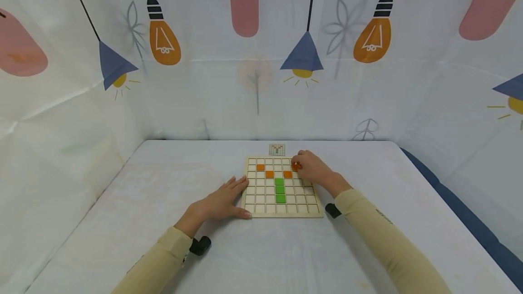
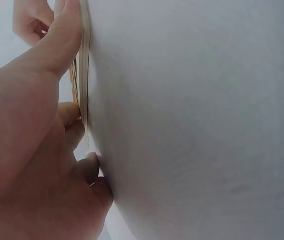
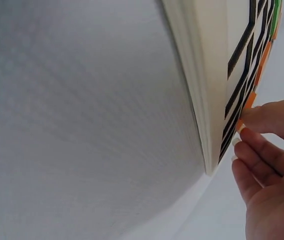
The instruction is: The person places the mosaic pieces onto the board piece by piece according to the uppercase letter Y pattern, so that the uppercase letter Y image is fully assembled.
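A square wooden board (image 1: pixel 286 215) with a grid of pale cells lies on the table. Three orange tiles, one of them an upper-left tile (image 1: pixel 260 167), and a column of three green tiles (image 1: pixel 279 189) sit in its cells. My right hand (image 1: pixel 313 167) is over the board's upper right, thumb and index finger pinching another orange tile (image 3: pixel 240 125) close to the grid. Along the board's left side rests my left hand (image 1: pixel 224 199), fingers extended, thumb at the lower-left corner. The left wrist view shows its fingertips against the board's edge.
A small patterned card (image 1: pixel 277 149) with a grid lies just behind the board. White cloth covers the table (image 1: pixel 184 162), and a printed curtain (image 1: pixel 204 90) hangs behind it. Dark wrist devices are strapped near both sleeves.
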{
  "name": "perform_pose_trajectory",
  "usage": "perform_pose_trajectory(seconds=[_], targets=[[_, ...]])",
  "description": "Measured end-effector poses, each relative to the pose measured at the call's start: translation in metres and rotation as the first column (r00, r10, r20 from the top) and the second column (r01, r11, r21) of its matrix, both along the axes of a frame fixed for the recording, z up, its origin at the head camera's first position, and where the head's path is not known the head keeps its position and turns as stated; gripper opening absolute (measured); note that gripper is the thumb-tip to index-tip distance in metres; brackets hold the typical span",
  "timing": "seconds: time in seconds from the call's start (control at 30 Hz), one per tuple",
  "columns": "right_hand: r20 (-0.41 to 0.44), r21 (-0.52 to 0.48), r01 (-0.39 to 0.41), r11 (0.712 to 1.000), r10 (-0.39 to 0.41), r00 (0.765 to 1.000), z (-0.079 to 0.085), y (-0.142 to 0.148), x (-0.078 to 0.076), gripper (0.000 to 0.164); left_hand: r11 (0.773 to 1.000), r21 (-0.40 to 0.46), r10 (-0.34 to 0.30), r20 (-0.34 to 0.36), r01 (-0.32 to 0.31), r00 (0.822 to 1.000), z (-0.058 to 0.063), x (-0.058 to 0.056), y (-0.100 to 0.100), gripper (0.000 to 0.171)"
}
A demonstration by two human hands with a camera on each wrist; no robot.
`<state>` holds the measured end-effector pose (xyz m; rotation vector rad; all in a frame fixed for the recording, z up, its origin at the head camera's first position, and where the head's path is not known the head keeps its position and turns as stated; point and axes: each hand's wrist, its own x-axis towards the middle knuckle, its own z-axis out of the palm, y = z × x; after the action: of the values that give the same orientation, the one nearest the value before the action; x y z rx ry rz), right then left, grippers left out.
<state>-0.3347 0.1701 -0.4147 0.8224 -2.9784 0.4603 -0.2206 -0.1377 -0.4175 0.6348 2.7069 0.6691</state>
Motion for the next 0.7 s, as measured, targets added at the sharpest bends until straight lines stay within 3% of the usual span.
perform_pose_trajectory(seconds=[0.37,0.7], targets=[[-0.031,-0.029,-0.037,0.999,0.036,0.999,0.0016,0.0007,0.0048,0.020,1.000,-0.013,-0.002,0.003,0.002,1.000,0.0023,0.0014,0.0012,0.102],[-0.028,-0.031,-0.019,0.999,0.019,0.999,-0.0009,0.0005,0.0042,0.020,1.000,-0.003,0.000,0.001,0.000,1.000,0.0007,0.0014,0.0000,0.102]])
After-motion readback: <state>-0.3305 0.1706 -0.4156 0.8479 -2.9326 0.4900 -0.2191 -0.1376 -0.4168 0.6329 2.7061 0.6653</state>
